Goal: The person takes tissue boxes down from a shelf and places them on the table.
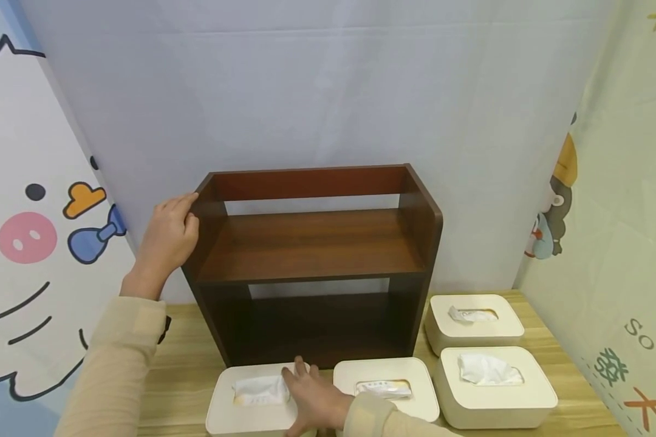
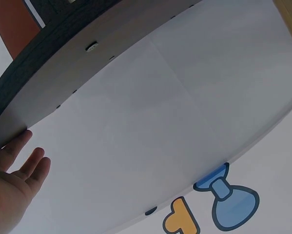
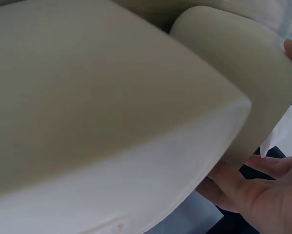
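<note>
A dark brown two-tier wooden shelf (image 1: 311, 243) stands against the curtain. My left hand (image 1: 172, 233) rests at the top of its left side panel, and in the left wrist view the fingers (image 2: 24, 139) lie loosely extended at the panel's outer face (image 2: 48, 83). In front of the shelf's left half is a cream tissue box (image 1: 229, 419) with white tissue in its slot. My right hand (image 1: 317, 397) grips that box at its right end, thumb on the near side and fingers on the far side. The right wrist view shows the box (image 3: 223, 58) between thumb and fingers.
Close to the right of the gripped box stands a second tissue box (image 1: 415, 405). Two more, a front one (image 1: 497, 416) and a rear one (image 1: 475, 341), stand at the right on the wood-grain table (image 1: 180, 364). Cartoon-printed curtains hang at both sides.
</note>
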Tool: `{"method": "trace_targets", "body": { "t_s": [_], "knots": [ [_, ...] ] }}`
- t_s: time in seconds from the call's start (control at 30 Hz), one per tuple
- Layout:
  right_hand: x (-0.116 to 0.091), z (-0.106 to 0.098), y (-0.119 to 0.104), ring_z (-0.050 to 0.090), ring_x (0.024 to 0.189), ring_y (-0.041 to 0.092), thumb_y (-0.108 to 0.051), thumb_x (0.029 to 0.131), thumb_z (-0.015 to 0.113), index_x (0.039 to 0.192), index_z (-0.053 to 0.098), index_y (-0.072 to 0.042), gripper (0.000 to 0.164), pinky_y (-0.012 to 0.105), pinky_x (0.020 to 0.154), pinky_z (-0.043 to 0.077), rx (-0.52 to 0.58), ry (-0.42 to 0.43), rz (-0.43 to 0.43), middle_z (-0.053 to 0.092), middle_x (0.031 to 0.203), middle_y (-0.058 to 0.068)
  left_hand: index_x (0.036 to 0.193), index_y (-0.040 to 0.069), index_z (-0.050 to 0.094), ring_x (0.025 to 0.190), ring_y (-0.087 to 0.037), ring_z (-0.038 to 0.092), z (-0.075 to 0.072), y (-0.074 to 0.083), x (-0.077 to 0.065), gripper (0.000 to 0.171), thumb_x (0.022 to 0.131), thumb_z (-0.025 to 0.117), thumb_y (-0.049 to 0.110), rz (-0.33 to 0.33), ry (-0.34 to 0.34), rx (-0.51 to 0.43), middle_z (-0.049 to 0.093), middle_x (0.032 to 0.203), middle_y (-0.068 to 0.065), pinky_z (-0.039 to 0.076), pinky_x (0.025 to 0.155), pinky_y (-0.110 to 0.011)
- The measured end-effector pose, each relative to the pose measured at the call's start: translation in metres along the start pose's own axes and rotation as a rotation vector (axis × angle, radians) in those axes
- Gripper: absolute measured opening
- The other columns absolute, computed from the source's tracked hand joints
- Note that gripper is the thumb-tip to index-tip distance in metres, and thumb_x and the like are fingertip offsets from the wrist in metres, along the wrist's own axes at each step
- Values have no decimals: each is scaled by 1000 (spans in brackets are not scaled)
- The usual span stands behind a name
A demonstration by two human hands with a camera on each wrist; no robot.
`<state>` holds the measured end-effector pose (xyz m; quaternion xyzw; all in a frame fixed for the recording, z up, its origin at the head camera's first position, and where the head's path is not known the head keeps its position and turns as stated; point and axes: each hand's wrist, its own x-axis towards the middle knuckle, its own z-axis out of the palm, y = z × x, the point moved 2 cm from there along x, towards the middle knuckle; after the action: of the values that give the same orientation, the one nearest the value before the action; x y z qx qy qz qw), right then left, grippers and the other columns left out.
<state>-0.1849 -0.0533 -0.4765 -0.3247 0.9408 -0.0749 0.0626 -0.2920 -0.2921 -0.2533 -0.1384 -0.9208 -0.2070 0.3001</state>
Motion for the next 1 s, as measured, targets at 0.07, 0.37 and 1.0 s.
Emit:
{"method": "trace_targets", "body": {
  "t_s": [0.07,0.37,1.0],
  "knots": [
    [-1,1,0,49,114,43,-54,55,80,135,39,-9,101,40,74,56,24,-14,9,36,139,25,128,-8,46,118,-47,39,0,-1,0,43,90,32,7,2,1,-1,47,130,-29,26,104,-55],
    [-4,3,5,43,121,46,-57,60,75,141,32,-14,102,47,81,53,58,-91,24,27,145,22,127,-9,47,117,-47,40,-1,-1,-1,43,91,33,7,9,8,18,48,128,-30,27,104,-55],
    [-28,-49,40,25,135,39,-57,87,44,146,22,-16,74,61,104,27,90,-35,-193,18,152,14,120,-7,54,104,-45,52,-8,6,-22,37,92,41,12,34,207,91,58,115,-28,40,91,-55]
  ]
}}
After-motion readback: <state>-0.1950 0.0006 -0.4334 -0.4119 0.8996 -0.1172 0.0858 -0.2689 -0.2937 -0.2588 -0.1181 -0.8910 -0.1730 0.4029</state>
